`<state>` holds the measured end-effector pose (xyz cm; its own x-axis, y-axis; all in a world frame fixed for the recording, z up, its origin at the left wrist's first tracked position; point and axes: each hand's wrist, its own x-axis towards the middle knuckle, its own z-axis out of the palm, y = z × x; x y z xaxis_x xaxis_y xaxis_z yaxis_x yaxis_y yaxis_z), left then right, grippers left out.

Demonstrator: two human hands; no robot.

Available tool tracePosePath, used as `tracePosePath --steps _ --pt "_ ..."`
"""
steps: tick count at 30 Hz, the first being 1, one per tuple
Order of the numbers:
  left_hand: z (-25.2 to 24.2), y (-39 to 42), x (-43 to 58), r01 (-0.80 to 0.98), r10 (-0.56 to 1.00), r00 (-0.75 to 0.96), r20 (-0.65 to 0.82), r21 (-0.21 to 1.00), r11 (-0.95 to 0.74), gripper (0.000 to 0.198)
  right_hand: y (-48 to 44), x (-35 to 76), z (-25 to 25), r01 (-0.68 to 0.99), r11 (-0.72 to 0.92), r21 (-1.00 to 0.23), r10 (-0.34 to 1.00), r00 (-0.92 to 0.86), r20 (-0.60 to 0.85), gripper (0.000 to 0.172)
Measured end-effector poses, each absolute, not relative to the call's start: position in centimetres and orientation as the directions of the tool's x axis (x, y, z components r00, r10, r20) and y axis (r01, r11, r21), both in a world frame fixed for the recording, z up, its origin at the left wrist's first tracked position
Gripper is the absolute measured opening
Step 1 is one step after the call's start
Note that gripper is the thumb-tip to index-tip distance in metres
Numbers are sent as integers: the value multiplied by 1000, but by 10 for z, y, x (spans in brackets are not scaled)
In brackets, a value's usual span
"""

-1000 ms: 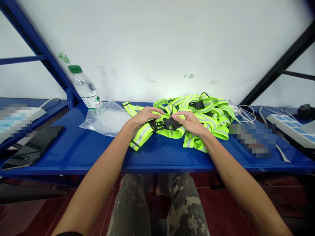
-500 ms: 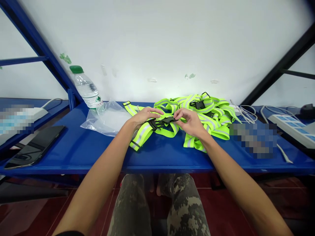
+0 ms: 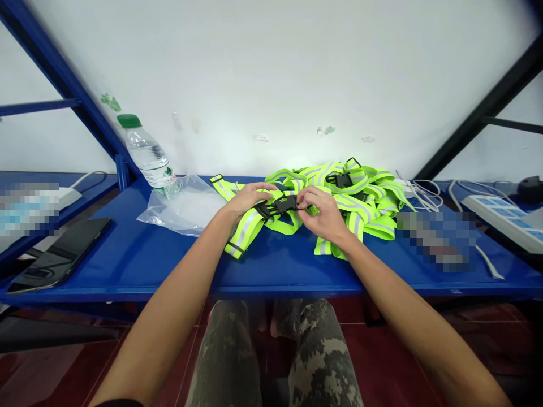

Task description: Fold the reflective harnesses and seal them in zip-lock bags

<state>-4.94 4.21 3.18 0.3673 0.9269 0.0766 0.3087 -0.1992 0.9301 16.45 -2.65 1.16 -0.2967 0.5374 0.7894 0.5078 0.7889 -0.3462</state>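
- left grip (image 3: 249, 199) clamped on one half of black plastic buckle (image 3: 285, 203)
- right grip (image 3: 321, 210) clamped on other half
- buckle latched or not: cannot tell
- neon-yellow reflective strap pile (image 3: 356, 186) just beyond right grip

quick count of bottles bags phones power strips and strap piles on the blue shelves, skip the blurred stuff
plastic water bottle: 1
clear plastic bag: 1
black smartphone: 1
white power strip: 1
pile of yellow-green reflective straps: 1
total: 5
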Motion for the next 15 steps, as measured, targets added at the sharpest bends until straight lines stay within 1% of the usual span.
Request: tracePosePath --steps 6,12,15 --pt "28 46 -39 368 960 273 67 914 -169 38 -28 160 9 522 778 -348 556 -316 769 22" --pt "21 44 -32 361 960 257 110 911 -200 37 -30 155 6 513 788 -341 553 -346 758 21" --pt "23 43 -30 333 957 257 137 917 -221 34 -29 155 7 527 772 -354 573 -338 747 22"
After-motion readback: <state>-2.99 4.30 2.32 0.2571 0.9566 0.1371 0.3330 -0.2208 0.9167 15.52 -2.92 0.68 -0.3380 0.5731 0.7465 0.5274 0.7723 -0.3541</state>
